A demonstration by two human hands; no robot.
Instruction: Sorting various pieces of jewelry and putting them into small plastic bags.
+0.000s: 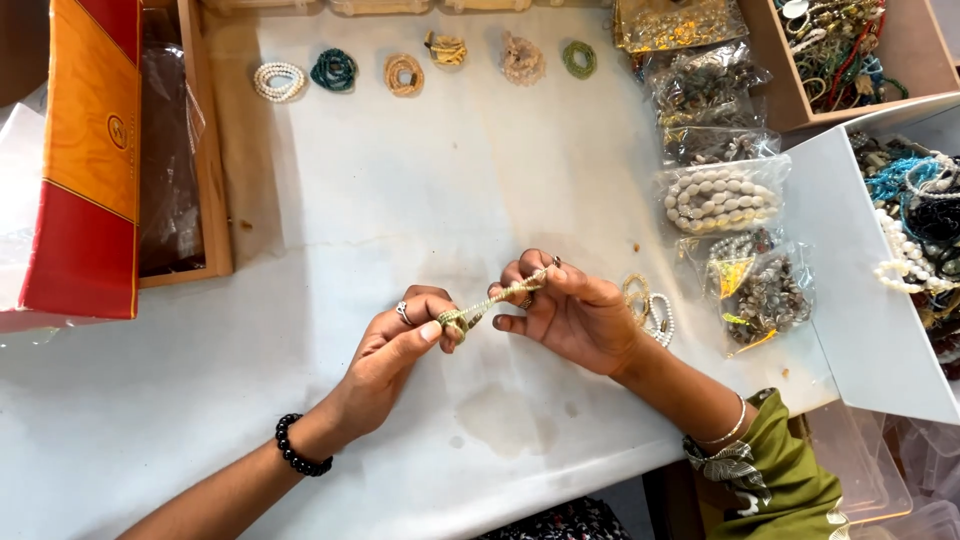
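Note:
Both hands hold one pale green and cream beaded bracelet stretched taut between them above the white table. My left hand pinches its lower left end between thumb and fingers; a ring sits on one finger and a black bead bracelet on the wrist. My right hand grips the upper right end, palm turned up. Two loose bracelets lie just right of that hand.
A row of several coiled bracelets lies along the far edge. Clear bags of beads are stacked at the right, beside a wooden tray and a white box of jewellery. An orange-red box stands at left.

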